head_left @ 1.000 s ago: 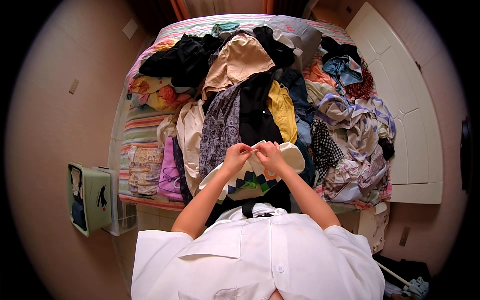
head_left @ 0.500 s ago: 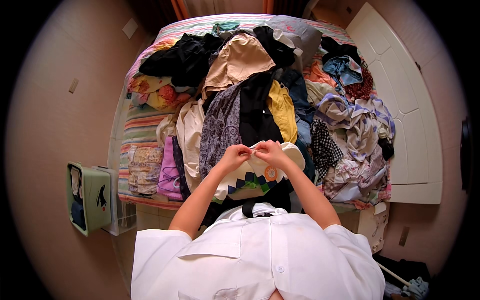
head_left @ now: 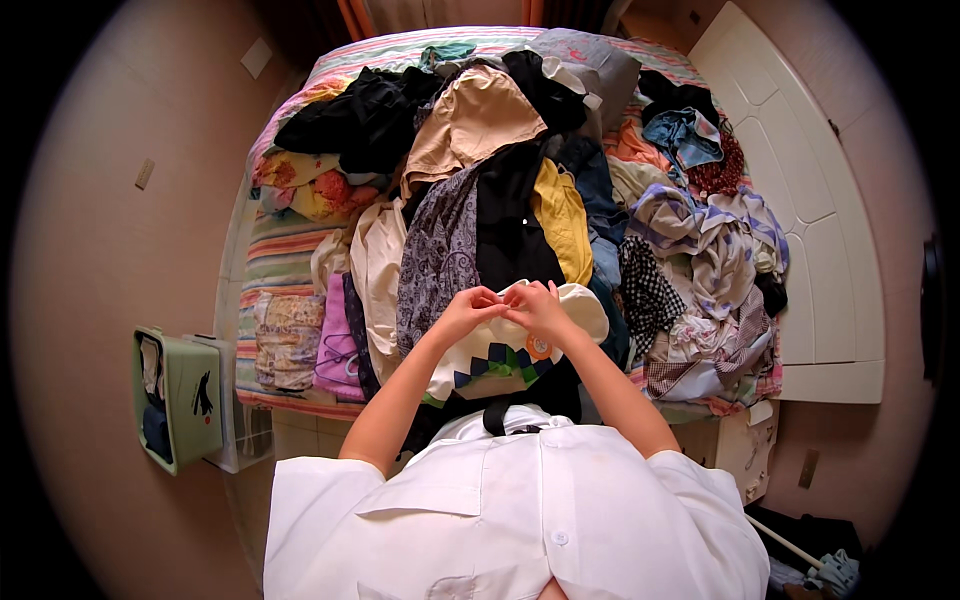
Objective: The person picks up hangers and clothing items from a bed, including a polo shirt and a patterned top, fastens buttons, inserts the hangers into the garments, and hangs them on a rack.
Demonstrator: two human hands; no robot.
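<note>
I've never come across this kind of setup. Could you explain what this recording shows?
There's no machine: these are a person's own bare hands, seen from a wide camera on their head, looking down. The lens bends straight edges. The white shirt below is the wearer's. On the bed lie heaps of clothes, including tan shorts and a yellow garment. The left hand and right hand pinch a white cloth with a blue-and-green pattern.

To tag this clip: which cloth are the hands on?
The cream cloth with the orange disc; the left hand and right hand pinch no other.
</note>
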